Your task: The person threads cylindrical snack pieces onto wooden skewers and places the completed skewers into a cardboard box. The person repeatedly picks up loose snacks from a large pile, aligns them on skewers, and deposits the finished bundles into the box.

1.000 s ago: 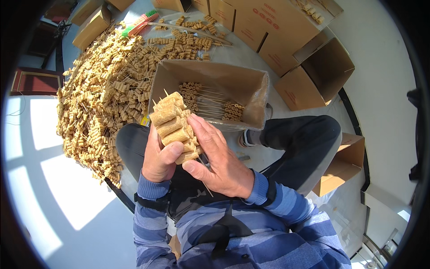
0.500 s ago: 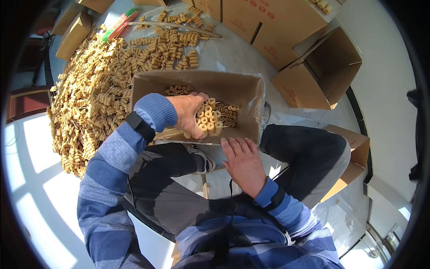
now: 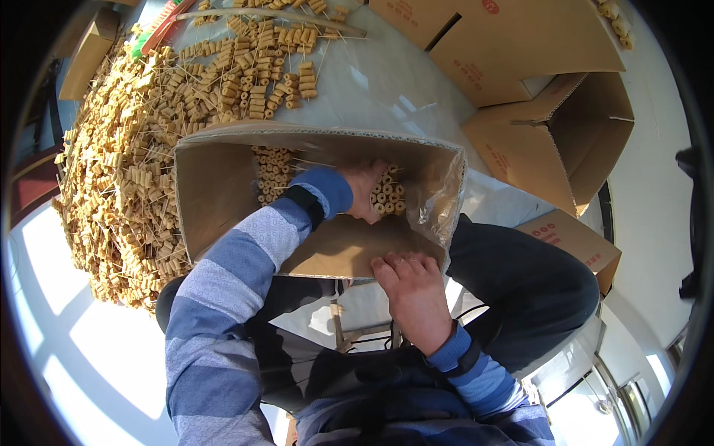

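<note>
Inside an open brown cardboard box (image 3: 212,186) between the person's knees, two groups of tan, hollow, tube-shaped pieces lie with their round ends showing: a taller left stack (image 3: 272,175) and a smaller right bundle (image 3: 389,197). Thin pale sticks (image 3: 311,161) run from the left stack toward the middle.

The left hand (image 3: 361,193) reaches down into the box, its arm crossing the near wall in a blue-and-grey striped sleeve (image 3: 238,275) with a black band near the cuff. Its thumb and fingers are spread apart around the left side of the right bundle, touching it; part of the hand is hidden, so I cannot tell whether they grip it or only press against it.

The right hand (image 3: 418,301) lies over the near rim of the box, fingers side by side and bent across the edge. Its thumb is out of sight, so how firmly it clasps the cardboard cannot be told.

To the left, just beside the box, spreads a large heap of tan skewered tubes (image 3: 126,193). Beyond it lie a red brush with green bristles (image 3: 160,28) and a long wooden pole (image 3: 275,13). Another open brown carton (image 3: 520,149) stands at the upper right.
</note>
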`<state>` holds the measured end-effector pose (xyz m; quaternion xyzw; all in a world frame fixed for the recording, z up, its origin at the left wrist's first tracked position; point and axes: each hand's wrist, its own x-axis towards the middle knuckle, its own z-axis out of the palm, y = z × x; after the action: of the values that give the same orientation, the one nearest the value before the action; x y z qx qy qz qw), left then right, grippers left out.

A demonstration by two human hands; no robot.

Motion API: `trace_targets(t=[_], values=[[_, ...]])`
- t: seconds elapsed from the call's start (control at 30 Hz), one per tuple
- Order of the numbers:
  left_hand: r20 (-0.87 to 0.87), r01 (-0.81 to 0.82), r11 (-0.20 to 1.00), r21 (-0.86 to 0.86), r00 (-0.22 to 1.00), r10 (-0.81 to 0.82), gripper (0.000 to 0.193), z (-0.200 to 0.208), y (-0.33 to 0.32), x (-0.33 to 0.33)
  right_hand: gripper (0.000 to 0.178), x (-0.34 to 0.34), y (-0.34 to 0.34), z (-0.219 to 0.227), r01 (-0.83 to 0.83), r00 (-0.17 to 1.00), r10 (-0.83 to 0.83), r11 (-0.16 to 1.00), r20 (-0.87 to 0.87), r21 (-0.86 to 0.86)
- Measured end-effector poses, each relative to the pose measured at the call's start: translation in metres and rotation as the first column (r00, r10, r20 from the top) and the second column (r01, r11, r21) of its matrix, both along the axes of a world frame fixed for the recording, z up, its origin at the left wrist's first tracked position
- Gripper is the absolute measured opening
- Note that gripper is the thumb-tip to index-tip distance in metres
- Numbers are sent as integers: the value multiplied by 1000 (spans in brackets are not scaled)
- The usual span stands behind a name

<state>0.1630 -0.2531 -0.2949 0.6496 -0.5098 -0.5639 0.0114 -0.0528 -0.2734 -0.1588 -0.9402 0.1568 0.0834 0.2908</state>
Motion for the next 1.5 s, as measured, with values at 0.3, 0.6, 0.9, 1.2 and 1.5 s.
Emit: trace_targets(t=[0.3,0.6,0.9,1.2,1.5], values=[[594,287,845,-451,804,44,96,-13,16,-25,35,-2,4,-1,-8,1000,8,1000,-10,-6],[761,458,760,-461,645,73,76,-38,18,-28,39,-10,10,-2,-63,997,62,998,-40,-28],[767,473,757,-451,639,58,65,-80,20,-30,40,-11,16,0,-111,991,106,993,-85,-52],[689,351,890,-290,723,-60,63,-90,23,-32,41,-8,19,0,-116,990,115,993,-88,-15],[702,327,890,-318,712,-11,58,-87,14,-25,41,-6,18,2,-114,987,112,993,-119,-10]])
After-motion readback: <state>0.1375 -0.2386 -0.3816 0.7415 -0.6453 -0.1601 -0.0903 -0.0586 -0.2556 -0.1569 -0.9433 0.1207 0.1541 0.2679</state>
